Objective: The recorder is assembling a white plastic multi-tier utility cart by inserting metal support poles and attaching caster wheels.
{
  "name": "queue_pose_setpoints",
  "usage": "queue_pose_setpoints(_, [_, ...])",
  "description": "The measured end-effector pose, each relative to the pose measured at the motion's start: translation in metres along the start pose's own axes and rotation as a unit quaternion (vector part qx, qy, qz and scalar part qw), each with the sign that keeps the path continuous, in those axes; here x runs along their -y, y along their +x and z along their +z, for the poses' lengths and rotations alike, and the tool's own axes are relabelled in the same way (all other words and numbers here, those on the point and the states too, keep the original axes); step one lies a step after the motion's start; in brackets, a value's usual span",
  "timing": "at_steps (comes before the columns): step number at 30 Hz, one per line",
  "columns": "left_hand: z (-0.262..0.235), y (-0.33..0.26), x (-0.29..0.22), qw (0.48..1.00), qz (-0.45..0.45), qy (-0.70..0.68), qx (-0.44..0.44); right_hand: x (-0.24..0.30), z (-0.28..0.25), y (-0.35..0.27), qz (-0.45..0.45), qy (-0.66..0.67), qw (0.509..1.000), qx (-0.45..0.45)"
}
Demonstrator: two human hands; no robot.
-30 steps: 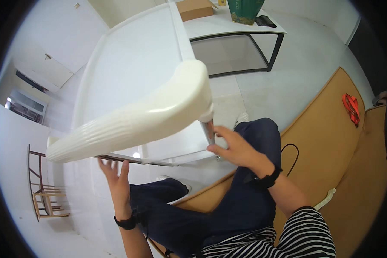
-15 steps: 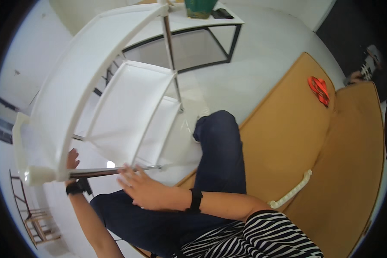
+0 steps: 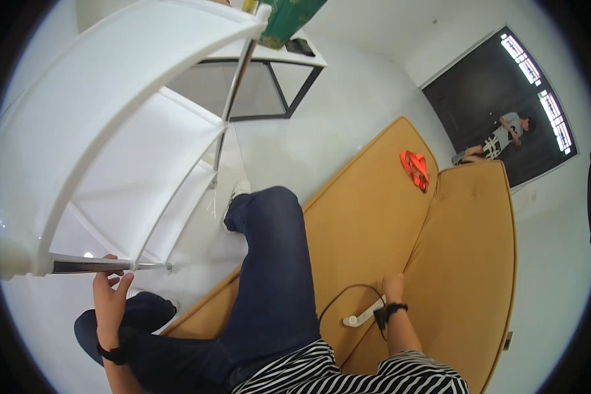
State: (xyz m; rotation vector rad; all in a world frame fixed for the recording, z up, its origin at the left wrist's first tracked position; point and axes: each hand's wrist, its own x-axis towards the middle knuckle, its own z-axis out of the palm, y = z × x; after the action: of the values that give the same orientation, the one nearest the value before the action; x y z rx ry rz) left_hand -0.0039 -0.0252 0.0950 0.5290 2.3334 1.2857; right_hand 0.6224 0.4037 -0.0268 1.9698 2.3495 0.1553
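A white tiered shelf rack with chrome poles leans across the left side. My left hand is closed round its near chrome pole, fingers on the far side and thumb on the near side. On the mustard sofa, my right hand is closed at the upper end of a white plastic bar. That bar's rounded lower end shows; the rest is partly hidden by the hand and a dark device on the wrist.
A red-orange strap lies on the sofa. Behind the rack stands a white table with black legs, carrying a green bag and a dark flat item. Another person is at the far right by a dark door.
My right hand has left the pole area and moved right to the white bar on the sofa. My left hand has taken hold of the pole. The view has turned rightward.
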Motion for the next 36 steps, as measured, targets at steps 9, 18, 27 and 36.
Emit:
queue_pose_setpoints(9, [-0.011,0.018,0.034,0.993,0.083,0.016,-0.081,0.013,0.006,-0.057,0.395,0.369,0.812,0.222])
queue_pose_setpoints(18, [-0.144,0.078,0.169,0.964,-0.003,-0.156,-0.214,0.012,-0.023,0.071,0.164,0.53,0.814,-0.174])
queue_pose_setpoints(27, [-0.035,0.074,0.196,0.991,-0.102,-0.087,0.002,0.105,-0.202,0.19,-0.003,0.649,0.706,-0.284])
queue_pose_setpoints(36, [0.137,-0.002,0.053,0.804,0.16,0.225,0.527,0.207,-0.26,0.176,-0.065,0.742,0.662,0.084])
